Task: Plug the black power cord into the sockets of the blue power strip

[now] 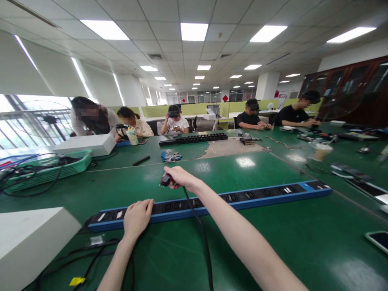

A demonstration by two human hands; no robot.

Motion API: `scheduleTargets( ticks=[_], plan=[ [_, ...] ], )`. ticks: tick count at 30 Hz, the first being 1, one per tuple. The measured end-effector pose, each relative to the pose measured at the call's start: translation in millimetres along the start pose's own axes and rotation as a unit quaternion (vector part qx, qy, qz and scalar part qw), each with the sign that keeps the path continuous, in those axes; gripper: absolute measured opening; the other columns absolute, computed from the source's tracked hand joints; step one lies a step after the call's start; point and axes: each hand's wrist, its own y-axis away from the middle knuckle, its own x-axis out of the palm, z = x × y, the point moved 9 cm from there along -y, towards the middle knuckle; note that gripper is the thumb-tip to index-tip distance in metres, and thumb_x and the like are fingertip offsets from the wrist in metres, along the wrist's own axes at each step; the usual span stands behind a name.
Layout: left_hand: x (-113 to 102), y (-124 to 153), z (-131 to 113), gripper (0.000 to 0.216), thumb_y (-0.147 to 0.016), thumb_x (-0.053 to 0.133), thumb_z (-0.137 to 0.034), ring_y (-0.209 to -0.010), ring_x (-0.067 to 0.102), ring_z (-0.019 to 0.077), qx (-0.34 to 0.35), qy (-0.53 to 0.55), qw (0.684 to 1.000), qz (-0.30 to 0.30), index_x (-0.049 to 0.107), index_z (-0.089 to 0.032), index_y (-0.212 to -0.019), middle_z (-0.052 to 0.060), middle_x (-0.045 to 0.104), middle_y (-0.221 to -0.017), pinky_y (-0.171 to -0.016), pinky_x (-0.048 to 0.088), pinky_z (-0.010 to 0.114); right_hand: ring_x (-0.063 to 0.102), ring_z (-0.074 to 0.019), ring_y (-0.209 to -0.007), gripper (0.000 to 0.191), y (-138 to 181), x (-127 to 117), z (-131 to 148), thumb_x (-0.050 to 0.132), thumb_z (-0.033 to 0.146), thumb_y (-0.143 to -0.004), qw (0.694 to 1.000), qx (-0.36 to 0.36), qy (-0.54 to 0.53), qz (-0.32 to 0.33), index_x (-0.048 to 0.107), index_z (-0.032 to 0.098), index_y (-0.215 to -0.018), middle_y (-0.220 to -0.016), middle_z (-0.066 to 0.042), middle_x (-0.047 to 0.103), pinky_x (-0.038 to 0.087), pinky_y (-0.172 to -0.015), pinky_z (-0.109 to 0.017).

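A long blue and black power strip (257, 195) lies across the green table (230, 169) in front of me. My left hand (138, 217) rests on its left part, fingers curled over the top and pressing it down. My right hand (181, 178) is raised a little above the strip, closed around a black plug (165, 180). The plug's black cable (201, 230) runs down from my right hand, over the strip and toward me.
A white box (28, 238) sits at the near left with black cables (87, 262) beside it. A green basket (51, 167) of cables stands at far left. Another black power strip (194, 139) lies further back. Several people sit along the far side. A phone (378, 240) lies at right.
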Motion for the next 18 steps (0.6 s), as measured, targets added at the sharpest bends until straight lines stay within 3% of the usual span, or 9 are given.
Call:
scheduleTargets(
  ticks=[3, 6, 9, 12, 14, 18],
  plan=[
    [1.4, 0.7, 2.7, 0.043, -0.100, 0.034, -0.041, -0.103, 0.066, 0.0255, 0.000, -0.006, 1.000, 0.000, 0.075, -0.026, -0.102, 0.006, 0.076, -0.107, -0.094, 0.042, 0.038, 0.069, -0.0164, -0.079, 0.031, 53.2, -3.4, 18.3, 0.042, 0.036, -0.096, 0.983, 0.035, -0.128, 0.124, 0.062, 0.015, -0.108, -0.084, -0.005, 0.069, 0.055, -0.060, -0.023],
    [5.6, -1.4, 7.9, 0.043, -0.099, 0.034, -0.041, -0.102, 0.065, 0.0263, -0.003, 0.001, 1.000, 0.009, 0.074, -0.024, -0.102, 0.007, 0.076, -0.104, -0.094, 0.042, 0.038, 0.071, -0.0194, -0.095, 0.027, 98.8, -14.7, 24.1, 0.051, 0.027, -0.092, 0.980, 0.035, -0.139, 0.136, 0.056, 0.017, -0.117, -0.097, -0.008, 0.072, 0.057, -0.063, -0.023],
    [4.7, -8.1, 1.7, 0.040, -0.098, 0.037, -0.037, -0.106, 0.064, 0.0261, -0.007, 0.065, 0.997, 0.028, 0.072, -0.023, -0.109, 0.007, 0.075, -0.109, -0.097, 0.044, 0.039, 0.072, -0.0162, -0.084, 0.033, 125.8, -18.7, 19.3, 0.061, 0.035, -0.092, 0.988, 0.005, -0.070, 0.137, 0.053, 0.017, -0.119, -0.102, -0.010, 0.073, 0.053, -0.056, -0.017],
    [-13.4, -13.7, -38.0, 0.040, -0.091, 0.045, -0.028, -0.119, 0.059, 0.0255, 0.016, 0.193, 0.980, 0.039, 0.066, -0.023, -0.124, 0.007, 0.070, -0.125, -0.107, 0.042, 0.041, 0.068, -0.0120, -0.059, 0.041, 135.0, -28.8, 4.2, 0.052, 0.051, -0.098, 0.995, 0.009, 0.058, 0.080, 0.054, 0.019, -0.123, -0.089, -0.007, 0.074, 0.048, -0.051, -0.018],
    [-27.8, -9.3, -87.8, 0.045, -0.087, 0.047, -0.023, -0.128, 0.055, 0.0246, 0.056, 0.324, 0.940, 0.089, 0.062, -0.023, -0.130, 0.006, 0.065, -0.134, -0.114, 0.038, 0.043, 0.066, -0.0120, -0.055, 0.041, 137.0, -43.6, 3.5, 0.046, 0.054, -0.100, 0.982, -0.006, 0.189, -0.004, 0.061, 0.022, -0.121, -0.077, -0.003, 0.073, 0.046, -0.054, -0.019],
    [-51.4, 27.6, -199.2, 0.061, -0.088, 0.057, -0.024, -0.139, 0.048, 0.0240, 0.104, 0.583, 0.767, 0.247, 0.044, -0.025, -0.148, 0.007, 0.052, -0.151, -0.117, 0.038, 0.042, 0.070, -0.0166, -0.078, 0.033, 146.7, -63.4, 29.7, 0.048, 0.054, -0.100, 0.889, -0.076, 0.420, -0.166, 0.071, 0.034, -0.113, -0.087, 0.000, 0.075, 0.041, -0.065, -0.022]
  ],
)
